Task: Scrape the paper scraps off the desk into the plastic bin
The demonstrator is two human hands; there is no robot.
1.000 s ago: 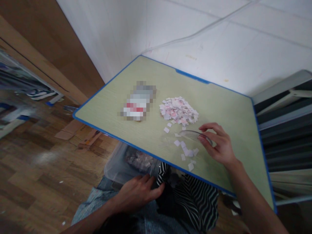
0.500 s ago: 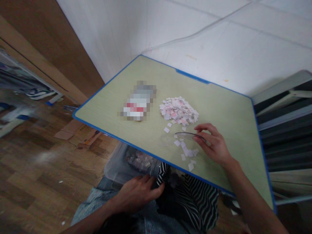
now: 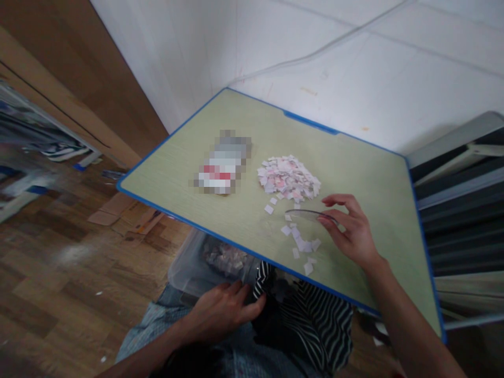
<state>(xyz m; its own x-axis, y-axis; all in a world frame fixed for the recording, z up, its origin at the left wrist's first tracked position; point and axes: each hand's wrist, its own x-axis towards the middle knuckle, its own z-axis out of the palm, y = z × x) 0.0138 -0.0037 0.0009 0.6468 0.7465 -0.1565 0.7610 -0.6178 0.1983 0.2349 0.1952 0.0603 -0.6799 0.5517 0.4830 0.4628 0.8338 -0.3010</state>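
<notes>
My right hand (image 3: 352, 228) is over the table, pinching a thin, clear disc with a dark rim (image 3: 305, 212) by its right end. The disc is seen nearly edge-on, and my index finger is raised off it. Beyond it lies a heap of small white and pinkish paper squares (image 3: 289, 178). Several loose paper squares (image 3: 301, 242) are scattered below the disc. My left hand (image 3: 225, 310) rests low, beside a clear plastic bin (image 3: 184, 270), thumb apart by a black-and-white striped cloth (image 3: 311, 320). Its fingertips are partly hidden at the bin's edge.
The light green tabletop (image 3: 366, 173) has a blue edge and stands against a white wall. A blurred-out flat item (image 3: 224, 165) lies on its left part. Folded frames (image 3: 460, 210) lean at the right. Flattened cardboard (image 3: 122, 215) is on the wooden floor.
My right hand has shifted slightly right and upward with the disc, and its index finger has lifted away from it. My left hand and the paper heap look unchanged.
</notes>
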